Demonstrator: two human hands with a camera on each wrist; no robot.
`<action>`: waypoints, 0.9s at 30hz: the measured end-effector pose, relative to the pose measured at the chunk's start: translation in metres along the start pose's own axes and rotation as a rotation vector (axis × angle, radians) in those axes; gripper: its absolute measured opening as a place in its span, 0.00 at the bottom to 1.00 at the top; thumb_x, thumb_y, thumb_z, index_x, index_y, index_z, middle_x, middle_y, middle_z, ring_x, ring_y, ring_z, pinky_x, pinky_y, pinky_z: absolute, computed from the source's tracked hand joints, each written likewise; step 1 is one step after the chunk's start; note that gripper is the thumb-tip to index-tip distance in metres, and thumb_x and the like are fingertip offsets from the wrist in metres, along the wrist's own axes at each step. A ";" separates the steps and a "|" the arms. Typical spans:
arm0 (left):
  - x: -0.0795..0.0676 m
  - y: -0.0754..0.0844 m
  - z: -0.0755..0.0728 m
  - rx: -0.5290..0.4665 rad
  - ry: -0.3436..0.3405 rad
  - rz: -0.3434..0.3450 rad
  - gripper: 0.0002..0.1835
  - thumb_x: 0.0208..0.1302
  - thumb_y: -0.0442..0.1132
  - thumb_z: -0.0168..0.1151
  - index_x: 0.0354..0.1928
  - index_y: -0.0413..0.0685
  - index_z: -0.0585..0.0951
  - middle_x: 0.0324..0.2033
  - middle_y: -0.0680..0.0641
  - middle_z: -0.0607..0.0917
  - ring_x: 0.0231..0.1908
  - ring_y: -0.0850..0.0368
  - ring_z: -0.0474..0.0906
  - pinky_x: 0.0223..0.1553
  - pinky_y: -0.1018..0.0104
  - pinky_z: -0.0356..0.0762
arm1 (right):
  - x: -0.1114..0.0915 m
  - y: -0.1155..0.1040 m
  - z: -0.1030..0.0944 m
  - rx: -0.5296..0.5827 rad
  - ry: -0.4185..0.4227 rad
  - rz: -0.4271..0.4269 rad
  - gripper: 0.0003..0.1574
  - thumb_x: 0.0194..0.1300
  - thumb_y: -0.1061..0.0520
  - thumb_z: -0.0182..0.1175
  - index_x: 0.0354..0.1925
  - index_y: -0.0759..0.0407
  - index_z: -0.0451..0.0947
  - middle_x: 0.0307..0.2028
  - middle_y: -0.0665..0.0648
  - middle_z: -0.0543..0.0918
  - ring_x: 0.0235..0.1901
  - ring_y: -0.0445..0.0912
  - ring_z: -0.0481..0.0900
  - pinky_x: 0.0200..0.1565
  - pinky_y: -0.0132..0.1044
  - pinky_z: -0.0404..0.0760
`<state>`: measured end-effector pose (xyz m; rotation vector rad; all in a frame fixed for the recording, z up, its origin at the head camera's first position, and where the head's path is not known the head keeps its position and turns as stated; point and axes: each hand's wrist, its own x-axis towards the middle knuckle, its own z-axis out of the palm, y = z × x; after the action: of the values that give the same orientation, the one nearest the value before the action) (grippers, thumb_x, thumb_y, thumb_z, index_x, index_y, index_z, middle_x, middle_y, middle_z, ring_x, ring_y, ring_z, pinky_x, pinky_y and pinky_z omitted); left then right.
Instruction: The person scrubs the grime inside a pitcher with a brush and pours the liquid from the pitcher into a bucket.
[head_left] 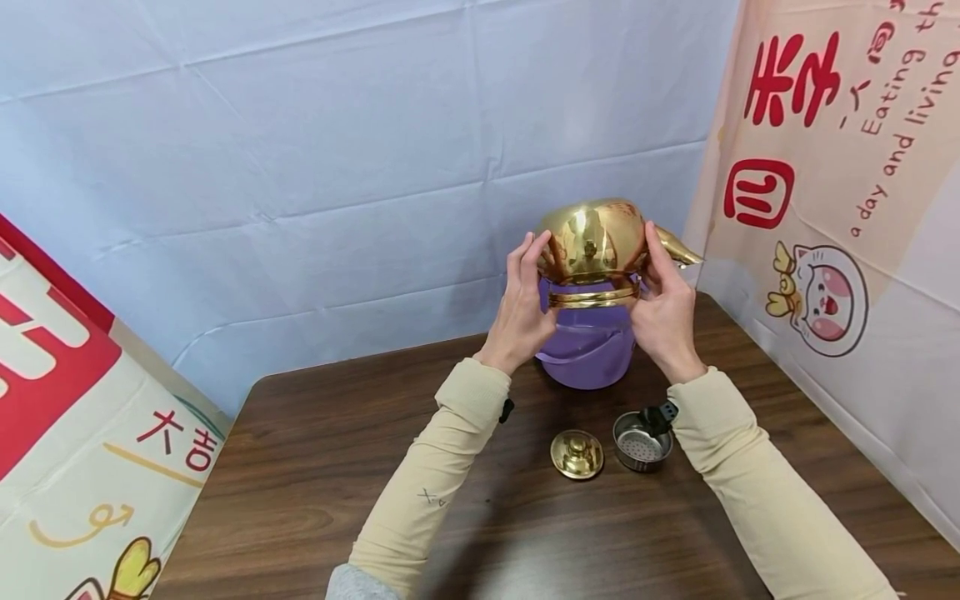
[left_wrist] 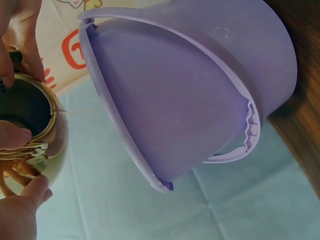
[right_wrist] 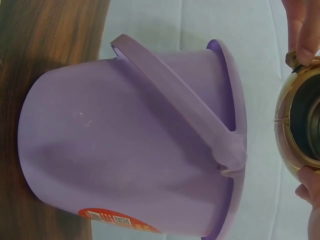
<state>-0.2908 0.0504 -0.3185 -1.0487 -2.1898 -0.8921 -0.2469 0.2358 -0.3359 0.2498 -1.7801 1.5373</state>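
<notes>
A shiny gold teapot (head_left: 592, 237) is tipped over above the purple bucket (head_left: 588, 362), its open mouth facing down and its spout pointing right. My left hand (head_left: 522, 308) grips its left side and my right hand (head_left: 666, 304) grips the right side by the spout. In the left wrist view the teapot's dark round opening (left_wrist: 25, 107) shows, and a thin clear streak runs from its rim toward the bucket. The bucket's handle (right_wrist: 172, 95) hangs down at its side.
On the dark wooden table (head_left: 337, 450) lie a gold lid (head_left: 577, 455) and a metal strainer cup (head_left: 637, 446), side by side in front of the bucket. A pale cloth (head_left: 300, 167) hangs behind, and a printed cloth (head_left: 885, 275) stands at the right edge.
</notes>
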 end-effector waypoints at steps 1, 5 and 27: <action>0.000 0.000 0.000 0.001 0.003 0.004 0.56 0.44 0.17 0.64 0.73 0.51 0.47 0.68 0.38 0.56 0.76 0.52 0.46 0.31 0.71 0.73 | 0.000 0.000 0.000 0.009 0.001 0.000 0.54 0.53 0.80 0.53 0.72 0.44 0.59 0.71 0.55 0.64 0.65 0.48 0.71 0.57 0.24 0.73; 0.000 0.000 0.000 0.007 0.011 0.018 0.56 0.43 0.17 0.64 0.73 0.50 0.48 0.68 0.37 0.56 0.76 0.51 0.46 0.33 0.70 0.74 | 0.000 0.000 0.000 0.037 0.008 -0.003 0.55 0.52 0.81 0.53 0.72 0.46 0.59 0.71 0.56 0.64 0.63 0.46 0.73 0.55 0.23 0.73; 0.001 0.002 -0.003 0.018 0.048 0.022 0.57 0.40 0.16 0.64 0.72 0.51 0.49 0.70 0.36 0.54 0.70 0.42 0.59 0.42 0.66 0.82 | 0.001 0.003 0.004 0.113 0.047 -0.070 0.51 0.53 0.79 0.57 0.72 0.53 0.60 0.69 0.63 0.67 0.63 0.45 0.73 0.57 0.26 0.74</action>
<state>-0.2894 0.0499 -0.3153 -1.0301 -2.1387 -0.8771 -0.2510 0.2332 -0.3369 0.3254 -1.6340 1.5824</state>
